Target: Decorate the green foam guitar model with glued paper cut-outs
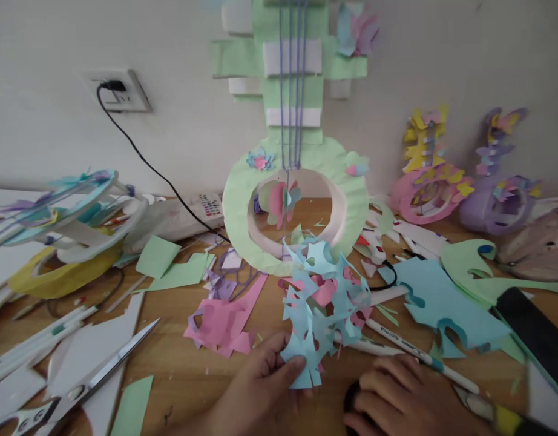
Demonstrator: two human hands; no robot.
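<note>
My left hand [272, 375] pinches the lower corner of a light blue sheet of paper [315, 339] full of cut-out holes, with a pink scrap showing behind it. To its right, my right hand [392, 393] rests low over the table, fingers curled around a dark curved thing [350, 401] that is mostly hidden. Just beyond the blue sheet stands a green paper guitar [238, 200] with purple strings, paper flowers and a pink butterfly in its round hole. A cut-up pink paper [222, 324] lies left of my left hand.
Large scissors [97, 381] lie open at the left. A white marker [419, 351], a blue paper sheet [451, 309] and a dark phone [533, 339] lie to the right. Small pink [431, 181] and purple paper guitars [492, 194] stand behind. A black cord [156, 172] hangs from the wall socket [136, 91].
</note>
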